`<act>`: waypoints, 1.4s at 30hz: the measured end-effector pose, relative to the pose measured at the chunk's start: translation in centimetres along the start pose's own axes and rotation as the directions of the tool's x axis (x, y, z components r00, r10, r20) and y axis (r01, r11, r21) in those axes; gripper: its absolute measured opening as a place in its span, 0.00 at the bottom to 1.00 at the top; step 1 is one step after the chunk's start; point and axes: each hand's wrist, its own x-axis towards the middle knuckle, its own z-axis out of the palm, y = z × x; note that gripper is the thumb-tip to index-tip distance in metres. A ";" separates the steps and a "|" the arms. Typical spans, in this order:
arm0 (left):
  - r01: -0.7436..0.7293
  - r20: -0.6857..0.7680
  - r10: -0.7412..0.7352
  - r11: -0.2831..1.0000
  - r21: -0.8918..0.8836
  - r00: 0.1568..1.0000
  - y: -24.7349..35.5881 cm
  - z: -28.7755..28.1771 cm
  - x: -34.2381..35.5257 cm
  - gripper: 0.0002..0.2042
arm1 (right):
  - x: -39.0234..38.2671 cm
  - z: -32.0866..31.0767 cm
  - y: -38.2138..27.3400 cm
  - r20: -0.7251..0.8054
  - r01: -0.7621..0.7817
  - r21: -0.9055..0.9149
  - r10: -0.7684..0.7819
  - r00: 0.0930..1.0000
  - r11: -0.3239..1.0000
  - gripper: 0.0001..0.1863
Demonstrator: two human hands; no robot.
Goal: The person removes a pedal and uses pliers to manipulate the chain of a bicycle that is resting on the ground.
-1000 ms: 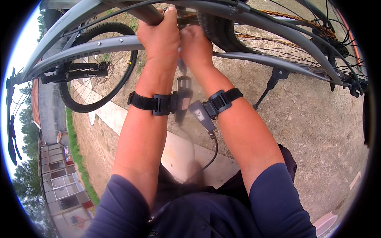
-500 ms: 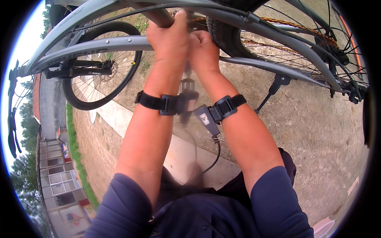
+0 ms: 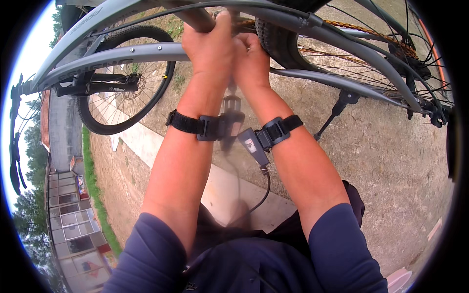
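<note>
A grey bicycle [image 3: 161, 52] stretches across the upper part of the head view. My left hand [image 3: 209, 49] is wrapped round its seat tube [image 3: 194, 18], with the thumb up along the right side. Close beside it, my right hand [image 3: 251, 61] is closed, its fingers curled in against the left hand and next to the rear tyre [image 3: 276, 41]. Whatever those fingers pinch is hidden behind the hands. Below the hands, a crank and pedal [image 3: 231, 115] show blurred and partly see-through between my forearms.
The front wheel [image 3: 90, 115] is at the left, the handlebar [image 3: 17, 141] at the far left rim. A chain [image 3: 351, 27] runs toward the rear hub; the kickstand [image 3: 334, 112] reaches the ground. A strapped black device [image 3: 255, 146] with a cable hangs at my right wrist.
My right hand's fingers have shifted slightly, the knuckles lifting a little beside the tyre. The left hand keeps its grip, and the bicycle stays nearly still.
</note>
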 end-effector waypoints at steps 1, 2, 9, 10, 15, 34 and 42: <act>0.002 0.006 -0.002 0.999 -0.047 1.000 0.0 0.0 -0.1 0.09 | -0.1 0.1 0.0 0.001 -0.033 0.039 0.033 0.999 0.999 0.09; 0.001 0.014 0.000 0.995 -0.097 1.000 0.3 0.2 -0.2 0.09 | 0.0 0.1 -0.2 0.000 -0.062 0.078 0.062 0.998 0.995 0.09; 0.052 0.002 -0.052 0.988 -0.143 0.999 0.3 0.2 -0.2 0.09 | 0.5 1.0 -0.3 0.064 -0.220 0.383 0.212 0.975 0.897 0.08; 0.060 0.015 -0.058 0.987 -0.148 0.998 0.4 0.2 -0.2 0.09 | 0.6 1.1 -0.2 0.070 -0.223 0.398 0.213 0.974 0.890 0.07; 0.062 0.045 -0.056 0.986 -0.152 0.997 0.0 0.0 0.0 0.08 | 0.7 1.1 0.0 0.095 -0.238 0.463 0.220 0.971 0.854 0.06; -0.024 0.017 0.024 1.000 -0.016 1.000 -0.5 0.1 0.5 0.10 | 1.5 2.4 1.0 0.146 -0.287 0.619 0.252 0.957 0.731 0.08; 0.053 0.043 -0.050 0.996 -0.078 0.998 0.3 0.2 -0.1 0.11 | 1.3 2.2 1.1 0.103 -0.245 0.614 0.231 0.968 0.751 0.09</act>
